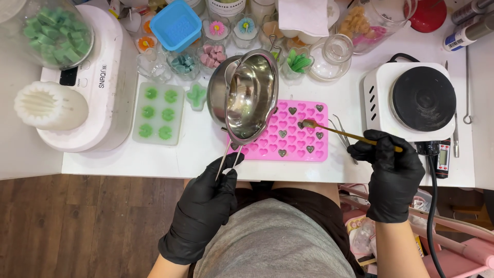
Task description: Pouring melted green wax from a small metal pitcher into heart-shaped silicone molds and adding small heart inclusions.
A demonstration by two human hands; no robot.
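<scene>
Over the near edge of a white table, the left hand, in a black glove, is clamped on the wire handle of a steel melting pot, which is held up and tipped above the left end of a pink heart mould. Well apart from it, the right hand, also gloved in black, pinches the end of a thin gold spoon, whose tip rests on the mould near its middle. Most heart cavities show pink, while a scattering of them are filled dark grey. Metal tweezers lie on the table just beside the mould's right edge, under the spoon. Right of that stands a white hot plate with a round black top, and a digital thermometer lies near its front corner. Left of the pot sits a clear mould holding green flower shapes, and beyond it a white machine with a glass jar of green cubes on it. Small glass cups of coloured wax pieces and a blue square mould crowd the back of the table.
</scene>
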